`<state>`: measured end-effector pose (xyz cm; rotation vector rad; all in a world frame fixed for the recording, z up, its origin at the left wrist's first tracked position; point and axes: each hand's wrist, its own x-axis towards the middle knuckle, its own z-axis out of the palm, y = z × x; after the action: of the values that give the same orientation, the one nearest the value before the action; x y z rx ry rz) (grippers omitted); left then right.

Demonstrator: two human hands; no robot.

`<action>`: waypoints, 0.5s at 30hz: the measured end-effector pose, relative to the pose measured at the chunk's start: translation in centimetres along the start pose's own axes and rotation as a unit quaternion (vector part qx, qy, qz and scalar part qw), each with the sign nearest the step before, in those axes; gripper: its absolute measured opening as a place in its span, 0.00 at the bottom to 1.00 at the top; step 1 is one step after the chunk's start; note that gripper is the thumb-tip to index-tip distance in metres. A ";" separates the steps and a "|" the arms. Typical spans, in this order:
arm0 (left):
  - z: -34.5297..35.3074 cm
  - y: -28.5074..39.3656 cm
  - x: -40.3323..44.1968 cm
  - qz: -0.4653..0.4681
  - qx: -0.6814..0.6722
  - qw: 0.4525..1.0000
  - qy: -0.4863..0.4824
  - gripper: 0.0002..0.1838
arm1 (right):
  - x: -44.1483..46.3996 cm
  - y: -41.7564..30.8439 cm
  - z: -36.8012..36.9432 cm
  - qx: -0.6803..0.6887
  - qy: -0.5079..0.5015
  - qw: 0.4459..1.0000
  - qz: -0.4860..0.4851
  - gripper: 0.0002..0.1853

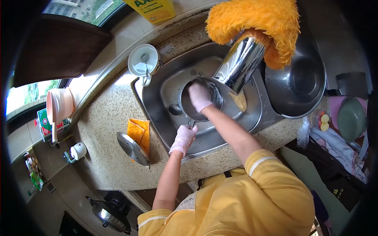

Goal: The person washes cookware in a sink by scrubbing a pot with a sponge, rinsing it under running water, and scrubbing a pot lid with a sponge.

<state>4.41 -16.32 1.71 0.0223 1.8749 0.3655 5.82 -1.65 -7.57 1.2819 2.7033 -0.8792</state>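
My left hand (184, 139), in a thin translucent glove, is closed around the handle of a metal saucepan (184, 103). The saucepan is tilted in the steel sink (244, 128). Inside its bowl is my right hand (200, 96), also gloved and smeared by motion; its fingers and anything in them cannot be made out. A spoon or ladle bowl (175, 109) lies in the sink left of the pan. Right of the pan is a tan scrap (239, 101), perhaps a sponge or cloth. A shiny metal cylinder (242, 63) with orange fluffy material (254, 19) hangs above the sink.
A white mug (136, 63) with a spoon stands at the sink's upper left corner. A pot lid (133, 148) rests on an orange cloth (138, 131) on the left counter. A large metal basin (295, 88) sits right of the sink. A peach saucepan (59, 104) is by the window.
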 end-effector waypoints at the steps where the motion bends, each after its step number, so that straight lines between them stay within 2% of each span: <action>1: -0.1 0.2 -0.3 0.011 0.012 1.000 0.008 0.20 | 0.1 1.2 0.1 -0.043 -0.019 0.999 -0.011 0.09; 3: -0.2 0.6 -0.9 0.017 0.023 0.999 0.023 0.19 | -2.4 3.5 1.5 -0.169 0.050 0.982 -0.068 0.09; 4: 0.0 0.2 -0.2 0.029 0.032 0.998 0.036 0.19 | -3.7 4.0 2.5 -0.161 -0.023 0.987 0.007 0.09; 5: 0.4 -0.3 0.2 0.040 0.041 0.997 0.048 0.19 | -5.5 3.9 2.1 -0.113 -0.041 0.993 -0.007 0.10; 6: 0.7 -0.7 0.4 0.078 0.080 0.991 0.071 0.19 | -6.1 2.7 0.2 0.043 -0.145 0.988 0.036 0.11; 7: 1.0 -1.0 0.8 0.118 0.119 0.981 0.096 0.18 | -5.9 1.4 -1.3 0.198 -0.242 0.947 0.075 0.12; 8: 1.2 -1.1 0.9 0.155 0.159 0.968 0.121 0.19 | -5.7 1.4 -0.9 0.271 -0.241 0.927 0.093 0.11; 10: 1.3 -0.6 0.6 0.145 0.177 0.966 0.124 0.19 | -5.5 2.1 1.5 0.417 -0.236 0.868 0.128 0.09; 11: 1.4 -0.5 0.4 0.140 0.187 0.964 0.125 0.19 | -5.8 3.7 3.3 0.295 -0.139 0.943 0.068 0.10; 12: 1.4 -0.6 0.5 0.143 0.181 0.965 0.124 0.20 | -5.7 6.2 5.3 0.161 -0.036 0.986 0.005 0.10; 15: 1.6 -0.9 0.8 0.151 0.184 0.963 0.129 0.20 | -4.3 6.9 3.8 -0.034 0.010 0.999 -0.031 0.11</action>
<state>5.74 -16.67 0.27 0.5402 2.1817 0.2296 12.85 -3.11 -12.97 1.2081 2.7762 -0.7757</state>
